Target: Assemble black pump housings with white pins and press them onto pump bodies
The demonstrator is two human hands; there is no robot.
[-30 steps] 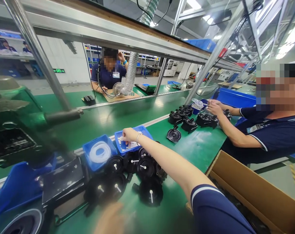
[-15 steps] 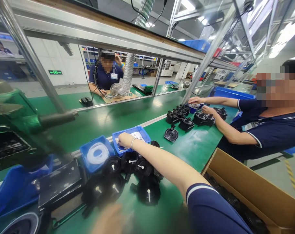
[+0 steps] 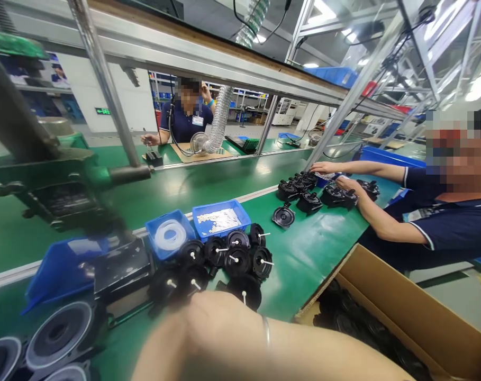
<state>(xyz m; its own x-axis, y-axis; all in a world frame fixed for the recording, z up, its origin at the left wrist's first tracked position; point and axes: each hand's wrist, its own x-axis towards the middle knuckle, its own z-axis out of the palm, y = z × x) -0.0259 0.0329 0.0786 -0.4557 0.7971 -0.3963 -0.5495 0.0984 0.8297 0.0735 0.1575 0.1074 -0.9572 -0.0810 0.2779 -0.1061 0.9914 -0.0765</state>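
Low in the view, my right hand (image 3: 220, 318), with a thin bracelet at its wrist, meets my left hand (image 3: 163, 341). Both are blurred, and their fingers and anything between them cannot be made out. Just beyond them sit several black round speaker-like units (image 3: 237, 260), most with a white stick standing out of the centre. The nearest unit (image 3: 246, 290) is partly covered by my right hand. Behind the group lies a blue tray (image 3: 246, 218) with small cream-coloured pieces and white strips. Beside it, a blue bin (image 3: 151, 233) holds a coil of white tubing (image 3: 171, 236).
A green and black press (image 3: 61, 185) stands at left, near a tilted blue bin (image 3: 61, 264). Larger speakers (image 3: 60, 336) lie at lower left. An open cardboard box (image 3: 415, 296) is at right. One co-worker (image 3: 399, 211) handles black units; another (image 3: 188, 116) sits across the bench.
My right hand has come out of the blue tray and back toward me, now against my left hand. The view has shifted left. The co-worker across has moved a hand to a black block.
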